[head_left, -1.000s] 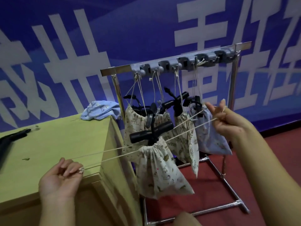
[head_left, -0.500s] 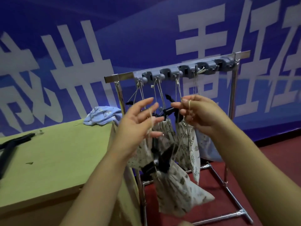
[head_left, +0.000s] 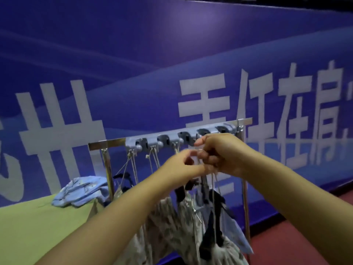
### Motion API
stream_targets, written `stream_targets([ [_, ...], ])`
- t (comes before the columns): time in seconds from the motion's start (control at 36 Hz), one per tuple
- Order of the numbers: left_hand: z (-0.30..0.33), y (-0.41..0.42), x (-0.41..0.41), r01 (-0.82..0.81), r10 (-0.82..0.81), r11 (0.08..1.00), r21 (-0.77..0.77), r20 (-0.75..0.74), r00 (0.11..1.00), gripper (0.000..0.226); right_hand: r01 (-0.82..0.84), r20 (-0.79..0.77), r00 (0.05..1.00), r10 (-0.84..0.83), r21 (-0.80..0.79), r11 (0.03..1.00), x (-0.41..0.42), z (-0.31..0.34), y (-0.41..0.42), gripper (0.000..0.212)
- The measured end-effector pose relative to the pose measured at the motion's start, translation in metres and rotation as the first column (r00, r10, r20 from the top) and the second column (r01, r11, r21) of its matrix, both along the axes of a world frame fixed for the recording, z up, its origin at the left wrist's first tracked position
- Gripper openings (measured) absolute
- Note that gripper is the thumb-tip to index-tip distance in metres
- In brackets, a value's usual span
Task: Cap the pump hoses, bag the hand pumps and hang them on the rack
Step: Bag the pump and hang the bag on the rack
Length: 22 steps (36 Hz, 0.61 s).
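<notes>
A metal rack [head_left: 107, 143] carries a grey hook strip [head_left: 150, 142] along its top bar. Several printed drawstring bags [head_left: 168, 222] with black pump handles sticking out hang from the hooks. My left hand [head_left: 179, 167] and my right hand [head_left: 219, 152] meet just below the strip, right of its middle, and both pinch the white drawstring [head_left: 214, 190] of a patterned bag [head_left: 225, 249] that dangles beneath them. A black pump handle [head_left: 212, 232] juts from that bag. My hands hide the hooks behind them.
A light-blue printed cloth bag [head_left: 80, 190] lies on the green table [head_left: 34, 226] at the left, by the rack's post. A blue banner wall with white characters stands behind. Red floor [head_left: 298, 243] lies at the lower right.
My hands rose to the hook strip and came together, lifting the bag by its drawstring. A second ago they held the cords stretched wide apart. The view tilted up.
</notes>
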<state>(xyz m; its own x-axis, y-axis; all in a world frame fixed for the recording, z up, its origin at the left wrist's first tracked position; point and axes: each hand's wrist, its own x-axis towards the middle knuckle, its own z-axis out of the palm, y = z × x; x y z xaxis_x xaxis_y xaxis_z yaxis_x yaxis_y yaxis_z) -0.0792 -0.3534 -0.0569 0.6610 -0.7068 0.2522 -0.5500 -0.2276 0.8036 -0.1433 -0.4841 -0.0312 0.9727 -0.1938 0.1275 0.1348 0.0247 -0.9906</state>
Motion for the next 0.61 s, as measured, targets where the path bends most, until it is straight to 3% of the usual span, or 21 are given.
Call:
stream_targets([
  [0.06, -0.001, -0.012, 0.008, 0.137, -0.127, 0.988, 0.073, -0.127, 0.984, 0.036, -0.003, -0.061, 0.998, 0.001, -0.021, 1.000, 0.006, 0.006, -0.015, 0.020],
  [0.17, -0.005, -0.046, 0.031, 0.211, -0.234, 0.972, -0.107, -0.290, 0.928, 0.004, -0.013, -0.129, 0.992, -0.015, -0.217, 0.976, 0.017, 0.020, -0.053, 0.015],
  [0.25, -0.004, -0.070, 0.047, 0.185, -0.274, 0.952, -0.245, -0.404, 0.873, 0.022, -0.018, -0.151, 0.987, -0.050, -0.417, 0.909, 0.027, 0.028, -0.090, 0.009],
  [0.33, -0.003, -0.093, 0.062, 0.122, -0.167, 0.975, -0.186, -0.252, 0.953, 0.024, 0.034, -0.116, 0.983, -0.139, -0.637, 0.770, 0.040, 0.027, -0.119, 0.012],
  [0.39, -0.004, -0.112, 0.072, 0.054, -0.058, 0.993, -0.101, -0.035, 0.998, 0.025, 0.140, -0.006, 0.972, -0.233, -0.787, 0.601, 0.055, 0.023, -0.131, 0.010],
  [0.47, -0.004, -0.132, 0.083, -0.072, 0.081, 0.997, -0.042, 0.256, 0.963, 0.024, 0.326, 0.233, 0.929, -0.287, -0.882, 0.339, 0.078, 0.013, -0.139, 0.011],
  [0.53, -0.006, -0.142, 0.090, -0.152, 0.170, 0.985, -0.081, 0.317, 0.933, 0.024, 0.427, 0.341, 0.889, -0.305, -0.856, 0.290, 0.094, 0.005, -0.141, 0.017],
  [0.61, -0.014, -0.156, 0.099, -0.216, 0.247, 0.961, -0.172, 0.185, 0.951, 0.024, 0.511, 0.408, 0.850, -0.334, -0.792, 0.333, 0.119, -0.004, -0.142, 0.023],
])
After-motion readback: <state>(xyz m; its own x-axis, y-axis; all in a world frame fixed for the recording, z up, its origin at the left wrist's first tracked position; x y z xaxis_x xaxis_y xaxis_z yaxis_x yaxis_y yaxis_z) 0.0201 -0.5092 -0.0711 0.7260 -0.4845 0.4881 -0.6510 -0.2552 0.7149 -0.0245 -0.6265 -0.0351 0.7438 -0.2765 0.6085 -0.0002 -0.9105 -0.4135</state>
